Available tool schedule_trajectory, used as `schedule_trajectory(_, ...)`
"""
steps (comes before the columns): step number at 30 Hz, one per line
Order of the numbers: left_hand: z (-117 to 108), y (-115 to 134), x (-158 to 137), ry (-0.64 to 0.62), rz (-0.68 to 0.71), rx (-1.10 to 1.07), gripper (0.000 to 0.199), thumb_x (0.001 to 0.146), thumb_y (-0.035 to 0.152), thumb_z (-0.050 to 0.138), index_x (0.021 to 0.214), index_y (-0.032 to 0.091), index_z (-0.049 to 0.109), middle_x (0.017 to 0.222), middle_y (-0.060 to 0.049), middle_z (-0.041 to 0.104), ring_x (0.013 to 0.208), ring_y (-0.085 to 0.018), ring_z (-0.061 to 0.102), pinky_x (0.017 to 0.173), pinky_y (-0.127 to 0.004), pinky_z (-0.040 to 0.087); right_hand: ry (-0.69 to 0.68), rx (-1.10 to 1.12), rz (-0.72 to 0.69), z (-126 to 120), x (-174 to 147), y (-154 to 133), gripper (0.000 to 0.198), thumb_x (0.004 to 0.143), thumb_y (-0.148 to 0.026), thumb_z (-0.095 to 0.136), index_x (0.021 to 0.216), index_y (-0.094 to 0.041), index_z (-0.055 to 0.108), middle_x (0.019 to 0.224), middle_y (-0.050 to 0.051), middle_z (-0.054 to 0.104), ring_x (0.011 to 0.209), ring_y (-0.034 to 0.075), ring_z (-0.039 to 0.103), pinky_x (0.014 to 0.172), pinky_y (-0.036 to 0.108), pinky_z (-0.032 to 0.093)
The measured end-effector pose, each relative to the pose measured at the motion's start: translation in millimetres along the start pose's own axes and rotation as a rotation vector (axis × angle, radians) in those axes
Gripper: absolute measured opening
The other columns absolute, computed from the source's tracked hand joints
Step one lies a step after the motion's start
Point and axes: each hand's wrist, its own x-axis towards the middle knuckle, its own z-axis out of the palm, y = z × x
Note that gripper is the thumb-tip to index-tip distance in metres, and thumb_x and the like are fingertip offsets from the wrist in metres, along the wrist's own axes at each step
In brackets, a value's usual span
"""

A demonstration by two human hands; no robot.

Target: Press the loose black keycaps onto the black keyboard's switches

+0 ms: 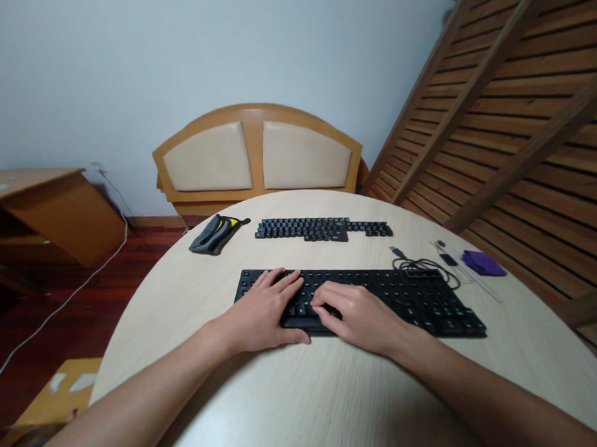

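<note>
A black keyboard (382,299) lies on the table in front of me, many of its key positions bare of caps. My left hand (266,312) rests flat over its left end, fingers spread and thumb along the front edge. Just to the right, my right hand (353,311) is closed in a pinch, thumb and index fingertips at a small black keycap (307,306) low on the board; the fingers partly hide it. Behind the keyboard, loose black keycaps (303,228) stand in rows in keyboard order, with a large Enter-like cap among them.
A grey and yellow pouch (214,234) lies at the back left of the round table (183,309). To the right are a coiled USB cable (415,264), a thin white stick-like tool (474,277) and a purple cloth (483,263). A wooden slatted frame (512,105) leans at the right.
</note>
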Motion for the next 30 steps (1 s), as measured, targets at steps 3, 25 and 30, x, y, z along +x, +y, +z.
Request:
schedule_trajectory(3, -1, 1, 0, -0.004, -0.005, 0.007, 0.101, 0.078, 0.074, 0.063, 0.154, 0.014, 0.034, 0.161, -0.013, 0.03, 0.148, -0.04, 0.023, 0.119, -0.054, 0.024, 0.022, -0.03, 0.007, -4, 4, 4, 0.012, 0.096, -0.014, 0.053, 0.095, -0.017, 0.064, 0.093, 0.005, 0.068, 0.087, 0.018, 0.065, 0.081, 0.03, 0.051)
schedule_trajectory(25, 2, -2, 1, 0.049, 0.027, -0.018, 0.1, 0.076, 0.074, 0.065, 0.152, 0.016, 0.037, 0.159, -0.014, 0.033, 0.146, -0.042, 0.026, 0.118, -0.058, 0.024, -0.041, -0.459, 0.081, 6, 97, 100, 0.028, 0.093, -0.015, 0.058, 0.12, -0.012, 0.067, 0.128, 0.012, 0.067, 0.125, 0.03, 0.047, 0.1, 0.042, 0.041)
schedule_trajectory(30, 1, 0, 1, 0.03, 0.009, -0.011, 0.101, 0.077, 0.073, 0.065, 0.152, 0.012, 0.037, 0.16, -0.015, 0.032, 0.147, -0.042, 0.025, 0.119, -0.057, 0.023, -0.06, -0.456, 0.081, 12, 101, 98, 0.024, 0.095, -0.013, 0.054, 0.113, -0.014, 0.069, 0.12, 0.012, 0.07, 0.125, 0.028, 0.048, 0.097, 0.039, 0.041)
